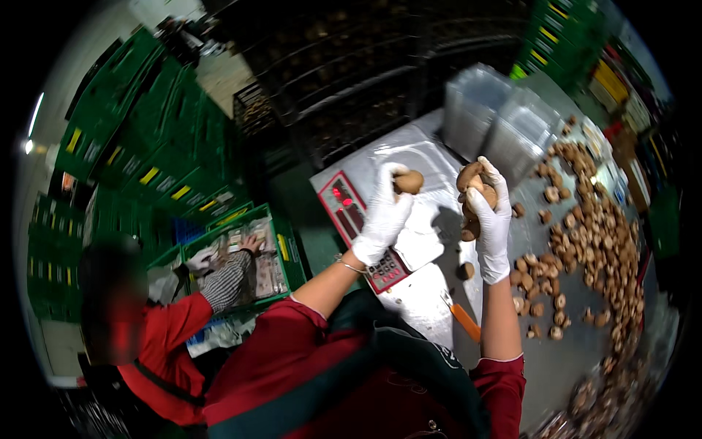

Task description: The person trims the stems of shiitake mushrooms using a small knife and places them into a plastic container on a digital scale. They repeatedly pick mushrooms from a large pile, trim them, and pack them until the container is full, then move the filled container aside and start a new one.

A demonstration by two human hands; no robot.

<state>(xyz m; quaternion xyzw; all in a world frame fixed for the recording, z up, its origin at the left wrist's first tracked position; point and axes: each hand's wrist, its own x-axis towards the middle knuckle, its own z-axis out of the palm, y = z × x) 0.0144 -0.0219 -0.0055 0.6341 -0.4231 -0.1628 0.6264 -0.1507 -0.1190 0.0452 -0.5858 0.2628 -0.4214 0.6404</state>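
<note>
My left hand (385, 222), in a white glove, grips a brown mushroom (410, 182) above a digital scale (341, 204) with a red frame and lit digits. Several more mushrooms (470, 178) are bunched in my gloved right hand (492, 225), held over the metal table to the right of the scale. Between and below the hands lies a bright white surface, partly washed out by glare. A single mushroom (466, 271) rests under my right wrist. Close to my right forearm lies a small knife (465, 321) with an orange handle.
Stacked clear plastic trays (518, 129) stand at the table's back. Loose mushrooms (592, 247) spread over the right side. To the left, a co-worker in red (175, 329) reaches into a green crate (296, 269) of packed trays. Green crates (148, 120) tower behind; a dark rack (351, 82) stands opposite.
</note>
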